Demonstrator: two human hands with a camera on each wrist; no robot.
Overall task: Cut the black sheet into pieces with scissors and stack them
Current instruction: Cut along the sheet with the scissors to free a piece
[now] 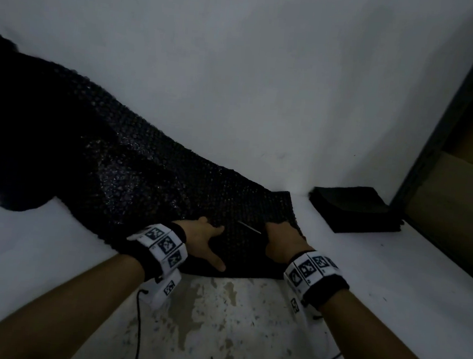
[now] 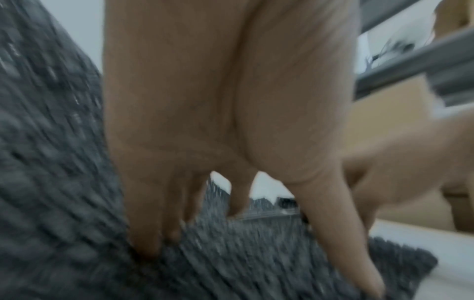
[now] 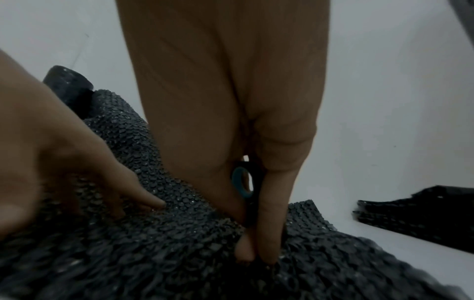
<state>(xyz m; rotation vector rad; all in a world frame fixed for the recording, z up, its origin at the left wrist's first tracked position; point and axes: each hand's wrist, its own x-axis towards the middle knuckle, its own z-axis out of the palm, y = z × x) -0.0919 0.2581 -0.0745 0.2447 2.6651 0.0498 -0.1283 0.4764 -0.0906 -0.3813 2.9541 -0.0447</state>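
Note:
A long black bubble-textured sheet (image 1: 122,163) runs from a roll at the far left down to the table's front, where both hands meet it. My left hand (image 1: 209,245) lies on the sheet's near end with fingers spread and pressing flat; in the left wrist view the fingertips (image 2: 146,247) dig into the sheet (image 2: 64,182). My right hand (image 1: 281,240) grips scissors, whose thin blade (image 1: 249,227) points left over the sheet. The teal handle loop (image 3: 242,182) shows between thumb and fingers. A stack of cut black pieces (image 1: 353,208) lies to the right.
The white table (image 1: 392,279) has a worn, stained patch (image 1: 217,315) at the front. A white wall stands behind. A dark frame and cardboard boxes (image 1: 463,185) border the right side. The sheet's roll (image 3: 69,85) sits far left. Thin cables trail from both wristbands.

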